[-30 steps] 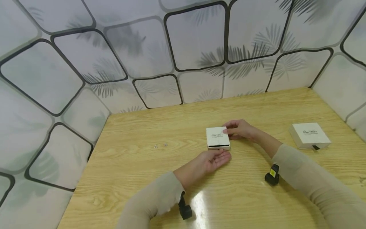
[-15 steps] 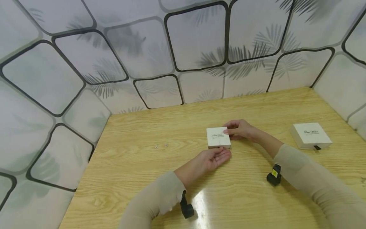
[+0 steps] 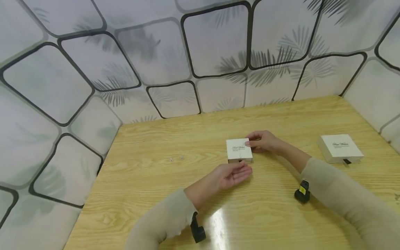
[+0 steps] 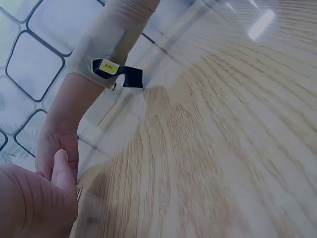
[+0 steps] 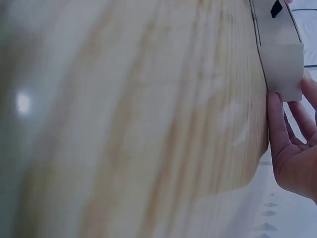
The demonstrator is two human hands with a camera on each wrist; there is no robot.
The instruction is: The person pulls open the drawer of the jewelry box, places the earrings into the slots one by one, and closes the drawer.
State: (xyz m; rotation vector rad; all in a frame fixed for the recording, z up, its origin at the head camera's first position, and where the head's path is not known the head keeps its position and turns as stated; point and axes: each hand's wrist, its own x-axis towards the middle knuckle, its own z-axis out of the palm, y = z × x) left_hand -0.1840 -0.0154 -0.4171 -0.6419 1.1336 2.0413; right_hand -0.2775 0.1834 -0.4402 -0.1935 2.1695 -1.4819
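Since the frame one second back: the small square white cardboard box with script lettering on its lid (image 3: 239,150) shows no dark gap at its near face, where a black slit was visible before. Left hand (image 3: 232,174) has shifted slightly off the box front; right hand (image 3: 261,141) unchanged.

Box sits mid-surface on the light wood-grain surface (image 3: 150,180), a little nearer the far edge than the near one. Right hand grip: fingers bent against the box's right side, thumb on the lid edge, holding it. Left hand grip: palm up, fingers loosely extended just before the box's near face, holding nothing; contact with the small dark tab there cannot be told.

A second white lettered box with a dark pull tab (image 3: 340,148) lies near the right edge. Two tiny clear bits (image 3: 176,159) lie left of centre; too small to identify.

Right wrist view is blurred; the box (image 5: 280,54) is cut off at the frame edge. Left wrist view shows mostly bare wood.
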